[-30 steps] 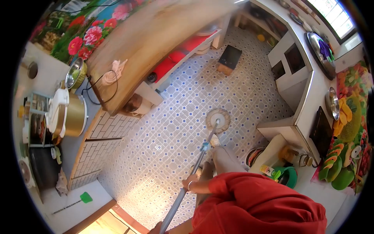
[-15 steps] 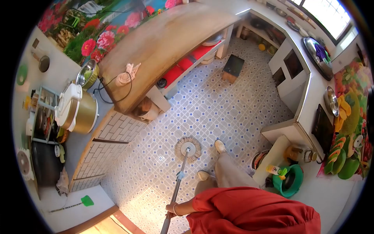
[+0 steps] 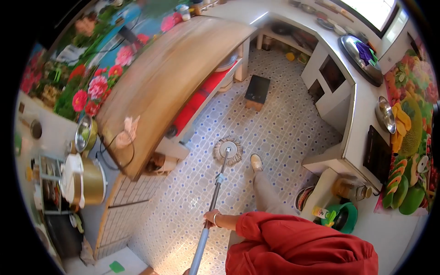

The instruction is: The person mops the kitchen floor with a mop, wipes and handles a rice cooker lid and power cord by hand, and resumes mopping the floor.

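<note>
My right hand (image 3: 211, 218), with a bracelet at the wrist, is wrapped round the grey shaft of a mop (image 3: 201, 245). Only a sliver of my left hand (image 3: 186, 272) shows at the bottom edge, against the upper part of the shaft. A light blue collar sits partway down the pole. The round, fringed mop head (image 3: 228, 150) lies flat on the patterned tile floor (image 3: 197, 174), left of my light-coloured shoe (image 3: 256, 162). My red sleeve spans the lower right.
A wooden counter (image 3: 165, 87) with a cloth and cable curves along the left. A small dark-topped stool (image 3: 257, 89) stands ahead. White counters (image 3: 341, 133) line the right, with a green basin (image 3: 346, 217) below. A large gold pot (image 3: 89, 181) stands at left.
The mop head has moved left from beside my foot, then slightly right and forward. My right hand has shifted forward since the middle frame. The view has turned, and my rear foot is now hidden.
</note>
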`<state>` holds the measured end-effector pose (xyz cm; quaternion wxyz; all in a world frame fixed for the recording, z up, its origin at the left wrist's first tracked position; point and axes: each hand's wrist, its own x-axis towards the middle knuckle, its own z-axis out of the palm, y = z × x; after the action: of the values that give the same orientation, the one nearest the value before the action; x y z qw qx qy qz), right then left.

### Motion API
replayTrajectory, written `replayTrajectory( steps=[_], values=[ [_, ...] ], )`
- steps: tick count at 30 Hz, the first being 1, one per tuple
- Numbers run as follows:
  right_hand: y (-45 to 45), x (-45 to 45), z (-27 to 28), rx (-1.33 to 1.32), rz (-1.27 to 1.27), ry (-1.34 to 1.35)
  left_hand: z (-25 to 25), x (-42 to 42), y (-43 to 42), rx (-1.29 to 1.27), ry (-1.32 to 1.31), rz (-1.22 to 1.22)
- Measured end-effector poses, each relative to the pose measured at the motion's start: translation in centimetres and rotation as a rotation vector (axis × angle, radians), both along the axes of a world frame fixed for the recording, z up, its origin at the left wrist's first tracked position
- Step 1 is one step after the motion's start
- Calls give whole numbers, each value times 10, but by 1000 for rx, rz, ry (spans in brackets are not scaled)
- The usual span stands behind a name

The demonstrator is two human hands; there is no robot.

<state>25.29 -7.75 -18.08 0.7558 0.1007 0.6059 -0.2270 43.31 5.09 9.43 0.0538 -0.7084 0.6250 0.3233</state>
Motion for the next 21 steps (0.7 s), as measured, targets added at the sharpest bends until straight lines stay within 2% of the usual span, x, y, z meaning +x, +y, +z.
replayTrajectory(
  steps=[8,13,14,16,17,19,20,21],
  values=[
    [-135,-193,-20,-91,-41,136,-21,-204,-137,-43,71,14],
    [-207,-294,-4,-70,-320,117,-11,-308,-209,-51,27,-86],
    [-215,-308,-4,-121,-266,112,-5,-327,-221,-50,-5,-95],
    [-231,-314,-18,-135,-317,129,14,-352,-245,-96,-40,-175],
    [-233,-326,2,-199,-258,104,18,-355,-256,-93,-34,-203],
    [-244,-326,2,-204,-254,126,34,-363,-277,-137,-110,-262],
    [-244,-330,5,-267,-305,-26,41,-370,-289,-188,-191,-295],
    [-244,-332,-2,-263,-361,-96,33,-356,-302,-265,-257,-440]
  ],
)
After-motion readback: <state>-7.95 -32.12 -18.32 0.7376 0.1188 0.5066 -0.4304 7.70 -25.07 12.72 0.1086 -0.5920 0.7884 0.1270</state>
